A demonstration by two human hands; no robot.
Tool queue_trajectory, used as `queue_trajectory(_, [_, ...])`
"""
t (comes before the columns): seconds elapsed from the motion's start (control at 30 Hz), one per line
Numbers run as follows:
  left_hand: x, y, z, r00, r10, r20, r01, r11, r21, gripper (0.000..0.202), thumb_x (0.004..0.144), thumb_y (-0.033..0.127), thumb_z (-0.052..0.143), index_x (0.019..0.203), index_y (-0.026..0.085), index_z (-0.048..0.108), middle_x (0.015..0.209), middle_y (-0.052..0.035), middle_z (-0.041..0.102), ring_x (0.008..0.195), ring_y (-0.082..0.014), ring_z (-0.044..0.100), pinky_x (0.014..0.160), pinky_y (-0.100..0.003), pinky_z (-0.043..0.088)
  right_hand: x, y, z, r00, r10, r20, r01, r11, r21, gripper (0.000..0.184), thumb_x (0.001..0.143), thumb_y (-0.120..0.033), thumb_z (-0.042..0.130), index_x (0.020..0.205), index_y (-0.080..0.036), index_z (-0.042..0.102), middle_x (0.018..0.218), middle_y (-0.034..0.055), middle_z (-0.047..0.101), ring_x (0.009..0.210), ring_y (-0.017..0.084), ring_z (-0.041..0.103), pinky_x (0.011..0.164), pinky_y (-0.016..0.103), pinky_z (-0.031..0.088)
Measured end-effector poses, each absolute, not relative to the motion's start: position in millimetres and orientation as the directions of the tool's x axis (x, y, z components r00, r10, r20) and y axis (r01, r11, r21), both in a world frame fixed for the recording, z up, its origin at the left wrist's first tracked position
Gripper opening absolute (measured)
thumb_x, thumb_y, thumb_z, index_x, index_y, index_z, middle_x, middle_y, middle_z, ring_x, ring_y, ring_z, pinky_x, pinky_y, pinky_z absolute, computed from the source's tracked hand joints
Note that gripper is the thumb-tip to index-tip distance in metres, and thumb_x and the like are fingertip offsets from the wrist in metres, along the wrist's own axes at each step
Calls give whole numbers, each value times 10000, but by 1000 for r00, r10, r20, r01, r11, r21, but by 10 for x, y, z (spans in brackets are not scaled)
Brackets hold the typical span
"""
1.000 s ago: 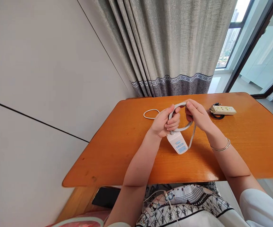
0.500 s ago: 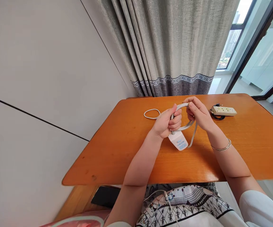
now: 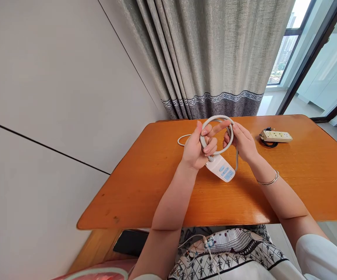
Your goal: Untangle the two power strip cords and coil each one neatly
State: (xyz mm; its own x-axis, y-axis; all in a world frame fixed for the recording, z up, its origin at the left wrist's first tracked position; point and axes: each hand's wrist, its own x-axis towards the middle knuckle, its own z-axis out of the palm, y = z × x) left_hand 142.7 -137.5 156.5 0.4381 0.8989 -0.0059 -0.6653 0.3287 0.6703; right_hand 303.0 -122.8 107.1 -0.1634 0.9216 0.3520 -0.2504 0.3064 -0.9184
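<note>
A white power strip (image 3: 221, 168) with pale blue socket faces hangs tilted just below my left hand (image 3: 198, 146). Its grey-white cord (image 3: 218, 117) is looped into a ring between my two hands. The fingers of my left hand wrap round the left side of the ring, near where the cord enters the strip, and its index finger reaches across toward the right. My right hand (image 3: 241, 140) pinches the cord on the ring's right side. From there a length of cord drops down beside the strip. The cord's plug end cannot be made out.
On the orange wooden table (image 3: 145, 186) a thin white cable loop (image 3: 183, 140) lies behind my left hand. A cream power strip (image 3: 276, 136) with a black cord rests at the right. A grey curtain (image 3: 215, 58) hangs behind the table, and a black phone-like slab (image 3: 130, 242) lies below its front edge.
The cord has been drawn into a rounder, more upright ring. My left hand has moved slightly left and its index finger is now extended. The white power strip has swung to point more rightward.
</note>
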Motion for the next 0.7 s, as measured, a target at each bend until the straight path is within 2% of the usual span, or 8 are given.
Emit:
queue_trajectory(0.07, [1445,-1382,1554,438,899,8,-662,316,679,480,1079,470,276,682,199,279,1040,-84,792,298,-3,281,281,-166,236,3040,-1242,1085,-172,912,373,-214,335,-918,484,881,-707,582,913,-229,514,666,-44,545,600,128,618,590,277,520])
queue_trajectory(0.13, [1469,-1391,1542,432,901,28,-670,301,678,481,1078,462,291,675,199,286,1123,-97,783,366,-24,456,325,-163,356,3047,-1256,1100,-159,905,394,-189,364,-912,476,884,-703,591,916,-234,513,660,-44,547,591,134,618,571,279,519])
queue_trajectory(0.2, [1497,-1402,1526,415,908,56,-689,274,671,484,1080,450,296,665,200,294,1212,-102,760,606,-87,689,488,-192,537,3044,-1262,1103,-131,906,402,-193,374,-907,459,884,-690,605,942,-243,521,654,-50,542,564,135,605,554,286,529])
queue_trajectory(0.27, [1520,-1415,1508,398,912,94,-708,241,663,489,1081,444,298,657,200,308,1294,-99,726,963,-172,766,739,-272,636,3029,-1258,1094,-120,920,373,-217,343,-914,445,885,-674,612,998,-249,542,675,-46,560,560,141,609,570,303,559])
queue_trajectory(0.33, [1529,-1428,1495,391,911,130,-720,216,659,487,1081,442,301,659,200,330,1380,-92,681,1245,-230,679,953,-353,615,3007,-1247,1075,-128,938,323,-244,286,-927,455,899,-653,593,1115,-254,563,726,-29,608,582,153,631,592,322,586])
queue_trajectory(0.43, [1512,-1437,1490,371,915,155,-736,188,650,474,1078,448,304,679,199,363,1490,-68,601,1472,-266,472,1138,-438,508,2977,-1224,1040,-150,952,267,-278,218,-936,510,927,-612,545,1288,-252,540,790,-6,662,615,168,660,589,329,596])
queue_trajectory(0.57, [1479,-1414,1485,321,924,207,-736,106,668,474,1070,488,301,705,203,403,1511,-59,581,1546,-281,342,1194,-505,443,2982,-1215,1029,-189,947,260,-219,217,-951,495,936,-592,505,1263,-224,550,785,2,651,589,159,644,489,276,520])
queue_trajectory(0.7, [1478,-1383,1453,282,910,305,-691,-28,723,486,1052,546,332,724,204,442,1474,-65,612,1530,-299,375,1177,-557,449,3026,-1286,1098,-251,929,270,110,305,-946,342,999,-436,402,1198,-201,552,779,2,628,515,125,573,486,260,457])
